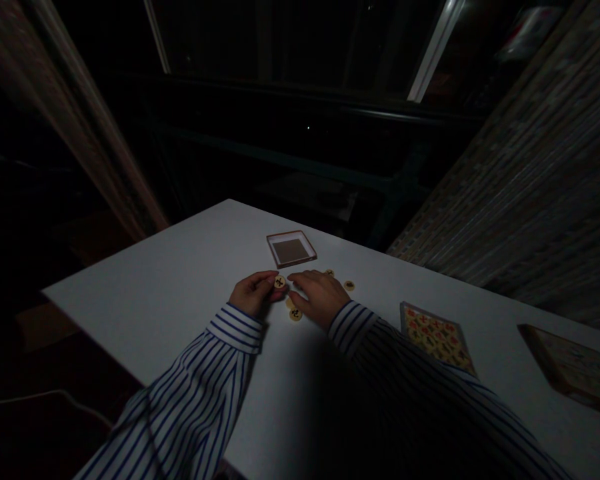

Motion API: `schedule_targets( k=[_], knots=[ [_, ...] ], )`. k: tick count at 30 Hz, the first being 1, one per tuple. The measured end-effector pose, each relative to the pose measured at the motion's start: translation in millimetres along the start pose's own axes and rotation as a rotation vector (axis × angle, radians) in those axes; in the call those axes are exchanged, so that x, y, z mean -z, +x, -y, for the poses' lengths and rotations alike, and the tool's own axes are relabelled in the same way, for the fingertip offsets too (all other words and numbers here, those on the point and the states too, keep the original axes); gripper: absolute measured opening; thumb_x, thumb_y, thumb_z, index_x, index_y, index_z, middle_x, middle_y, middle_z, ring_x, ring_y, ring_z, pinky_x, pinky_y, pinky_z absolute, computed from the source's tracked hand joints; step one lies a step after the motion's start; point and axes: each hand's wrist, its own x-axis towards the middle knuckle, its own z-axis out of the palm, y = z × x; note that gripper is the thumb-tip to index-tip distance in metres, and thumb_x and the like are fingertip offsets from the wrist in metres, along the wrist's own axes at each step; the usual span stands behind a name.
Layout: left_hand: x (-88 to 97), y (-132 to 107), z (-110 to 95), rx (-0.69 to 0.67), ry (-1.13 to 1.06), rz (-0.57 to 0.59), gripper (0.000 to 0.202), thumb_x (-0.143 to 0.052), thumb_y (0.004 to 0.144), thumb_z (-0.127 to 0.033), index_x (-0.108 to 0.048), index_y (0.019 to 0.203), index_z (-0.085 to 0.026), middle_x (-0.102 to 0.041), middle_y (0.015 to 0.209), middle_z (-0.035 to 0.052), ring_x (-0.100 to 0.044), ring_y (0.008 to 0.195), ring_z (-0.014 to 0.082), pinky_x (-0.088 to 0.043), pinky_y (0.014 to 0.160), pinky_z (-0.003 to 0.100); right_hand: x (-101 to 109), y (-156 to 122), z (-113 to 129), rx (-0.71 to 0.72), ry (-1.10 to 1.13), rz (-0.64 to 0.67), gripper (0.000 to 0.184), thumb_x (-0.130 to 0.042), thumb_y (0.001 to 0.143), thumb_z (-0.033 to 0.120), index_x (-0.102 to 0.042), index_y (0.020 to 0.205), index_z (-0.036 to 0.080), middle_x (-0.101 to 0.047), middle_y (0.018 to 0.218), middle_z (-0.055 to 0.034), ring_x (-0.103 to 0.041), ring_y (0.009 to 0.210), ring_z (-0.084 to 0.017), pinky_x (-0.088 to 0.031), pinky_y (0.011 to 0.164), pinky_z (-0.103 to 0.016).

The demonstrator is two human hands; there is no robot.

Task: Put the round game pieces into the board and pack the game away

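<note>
My left hand [253,291] is closed, pinching a round wooden game piece [279,282] with a dark mark on its face. My right hand [318,295] lies palm down just to the right, its fingers stretched toward that piece and over several loose round pieces [295,313] on the white table [170,293]. Two more pieces [349,285] lie past the right hand. A small empty square box [291,249] with a brown rim stands just beyond both hands. Both sleeves are white with blue stripes.
A second square box [436,337] filled with several red-marked pieces sits to the right. A flat wooden board or lid [573,367] lies at the table's far right edge. The room around is dark, with a brick-patterned wall on the right.
</note>
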Motion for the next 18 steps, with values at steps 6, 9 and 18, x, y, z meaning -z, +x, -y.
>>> schedule_targets(
  k=[6,9,18],
  knots=[
    [-0.2,-0.7,-1.1,0.012,0.01,0.011,0.029,-0.068,0.06,-0.03,-0.06,0.081,-0.012,-0.065,0.071,0.0035,-0.063,0.068,0.0167,-0.054,0.071,0.035,-2.6,6.3,6.4,-0.004,0.01,0.003,0.031,-0.041,0.084,0.032,-0.051,0.11,0.019,-0.059,0.101,-0.0064,-0.051,0.092,-0.019,-0.035,0.079,-0.031],
    [-0.2,-1.7,-1.6,0.024,0.012,0.031,0.03,-0.069,0.058,-0.029,-0.06,0.081,-0.012,-0.065,0.069,0.0026,-0.062,0.066,0.0154,-0.054,0.068,0.032,-3.3,7.4,7.7,-0.018,-0.004,0.012,0.031,-0.041,0.084,0.031,-0.052,0.11,0.019,-0.059,0.098,-0.0062,-0.051,0.09,-0.019,-0.035,0.078,-0.03],
    [-2.5,-0.9,5.1,0.002,-0.037,0.01,0.036,-0.073,0.054,-0.031,-0.06,0.081,-0.01,-0.065,0.065,0.0034,-0.062,0.06,0.0134,-0.052,0.061,0.027,-2.2,6.0,0.4,-0.052,-0.03,0.009,0.03,-0.043,0.082,0.035,-0.056,0.104,0.02,-0.059,0.097,-0.0055,-0.051,0.09,-0.018,-0.034,0.077,-0.031]
  ],
)
